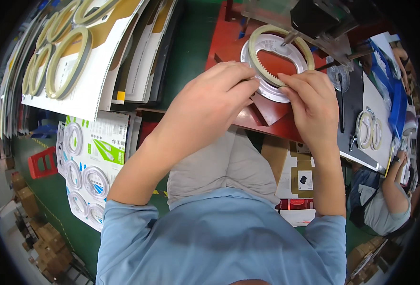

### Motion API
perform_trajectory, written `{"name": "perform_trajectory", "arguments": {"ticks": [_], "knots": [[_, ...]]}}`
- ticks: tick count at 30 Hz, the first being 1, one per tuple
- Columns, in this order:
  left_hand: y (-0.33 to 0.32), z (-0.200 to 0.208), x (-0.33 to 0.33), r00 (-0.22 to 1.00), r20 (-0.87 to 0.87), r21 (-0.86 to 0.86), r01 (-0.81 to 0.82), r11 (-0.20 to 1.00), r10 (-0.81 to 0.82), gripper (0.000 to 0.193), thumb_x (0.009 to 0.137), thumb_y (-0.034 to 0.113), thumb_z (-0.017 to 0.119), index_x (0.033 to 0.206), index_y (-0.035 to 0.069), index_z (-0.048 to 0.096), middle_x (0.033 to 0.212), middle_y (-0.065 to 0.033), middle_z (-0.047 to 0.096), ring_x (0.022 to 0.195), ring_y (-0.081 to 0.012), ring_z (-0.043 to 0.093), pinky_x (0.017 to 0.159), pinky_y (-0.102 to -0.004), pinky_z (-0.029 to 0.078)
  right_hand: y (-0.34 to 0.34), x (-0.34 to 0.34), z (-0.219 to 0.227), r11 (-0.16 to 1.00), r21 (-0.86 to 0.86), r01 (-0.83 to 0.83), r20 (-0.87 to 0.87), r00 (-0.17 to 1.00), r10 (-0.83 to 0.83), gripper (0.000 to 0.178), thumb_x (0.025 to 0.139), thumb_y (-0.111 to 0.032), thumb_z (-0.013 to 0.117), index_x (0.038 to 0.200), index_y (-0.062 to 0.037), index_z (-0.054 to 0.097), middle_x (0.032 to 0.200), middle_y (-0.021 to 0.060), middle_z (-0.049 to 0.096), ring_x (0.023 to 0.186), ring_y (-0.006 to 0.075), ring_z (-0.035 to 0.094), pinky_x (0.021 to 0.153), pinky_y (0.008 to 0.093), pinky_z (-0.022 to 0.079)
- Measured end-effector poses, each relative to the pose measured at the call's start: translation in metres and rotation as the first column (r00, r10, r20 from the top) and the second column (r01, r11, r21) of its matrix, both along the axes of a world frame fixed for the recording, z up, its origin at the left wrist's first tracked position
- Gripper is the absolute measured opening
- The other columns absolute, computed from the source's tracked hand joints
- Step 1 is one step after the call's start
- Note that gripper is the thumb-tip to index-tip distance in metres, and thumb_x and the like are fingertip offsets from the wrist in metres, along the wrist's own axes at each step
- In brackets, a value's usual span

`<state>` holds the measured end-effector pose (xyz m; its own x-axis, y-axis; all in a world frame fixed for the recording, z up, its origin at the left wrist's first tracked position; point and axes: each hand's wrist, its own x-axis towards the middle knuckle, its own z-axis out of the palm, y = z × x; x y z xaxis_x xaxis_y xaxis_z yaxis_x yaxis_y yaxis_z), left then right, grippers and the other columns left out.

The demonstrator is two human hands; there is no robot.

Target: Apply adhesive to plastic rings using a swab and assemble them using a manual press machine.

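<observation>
A cream ring with fine teeth along its inner edge leans over a white ring-shaped part on the red bench top. My right hand pinches the near edge of the cream ring between thumb and fingers. At the near left of both rings is my left hand, its fingers curled and pressed together. What those fingers hold, if anything, is hidden. Above the rings hangs a dark machine head with a thin metal rod reaching down to them.
On the left, upright boards carry several cream rings, and a printed sheet has white ring parts. To the right, a black table holds two small rings. Another person sits at the far right. A red stool stands left.
</observation>
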<state>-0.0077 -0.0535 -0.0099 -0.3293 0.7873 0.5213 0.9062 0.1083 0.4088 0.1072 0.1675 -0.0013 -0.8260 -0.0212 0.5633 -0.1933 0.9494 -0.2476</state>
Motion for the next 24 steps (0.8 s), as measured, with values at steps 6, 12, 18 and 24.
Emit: {"name": "perform_trajectory", "arguments": {"ticks": [6,12,18,24], "knots": [[-0.003,-0.007,0.009,0.993,-0.052,0.029,-0.107,0.994,0.108,0.035,0.087,0.000,0.077,0.122,0.002,0.074,0.131,-0.0162,0.068,0.117,-0.0363,0.067,0.101,-0.0438,0.055,-0.016,0.006,0.000,0.998,0.055,0.037,-0.030,0.999,-0.035,0.024,0.083,-0.007,0.083,0.107,-0.0071,0.080,0.095,0.0048,0.071,0.093,0.0260,0.066,0.077,0.0389,0.048],[-0.004,-0.010,0.014,0.983,0.143,0.091,-0.131,0.987,0.117,0.037,0.088,0.000,0.078,0.124,0.002,0.075,0.133,-0.0172,0.068,0.118,-0.0363,0.068,0.100,-0.0432,0.055,-0.034,0.009,-0.001,0.993,-0.009,0.117,-0.004,0.993,-0.117,0.025,0.084,-0.003,0.082,0.109,-0.0070,0.081,0.096,0.0065,0.072,0.092,0.0259,0.066,0.079,0.0382,0.048],[0.012,-0.012,0.000,0.955,0.244,0.249,-0.231,0.941,0.169,0.016,0.089,0.004,0.077,0.104,0.000,0.072,0.098,-0.0147,0.073,0.090,-0.0338,0.069,0.080,-0.0414,0.055,-0.037,0.004,-0.001,0.993,0.029,0.118,-0.056,0.992,-0.117,0.021,0.083,-0.006,0.081,0.104,-0.0058,0.079,0.090,0.0032,0.068,0.088,0.0240,0.064,0.073,0.0382,0.045],[0.040,-0.012,-0.007,0.909,0.235,0.205,-0.392,0.897,0.344,0.015,0.092,0.010,0.081,0.100,-0.001,0.073,0.093,-0.0120,0.072,0.082,-0.0237,0.070,0.073,-0.0342,0.056,-0.042,0.003,-0.001,0.989,0.045,0.138,-0.048,0.990,-0.136,0.020,0.082,-0.008,0.082,0.102,-0.0061,0.080,0.087,0.0025,0.066,0.085,0.0233,0.062,0.071,0.0383,0.043]]}}
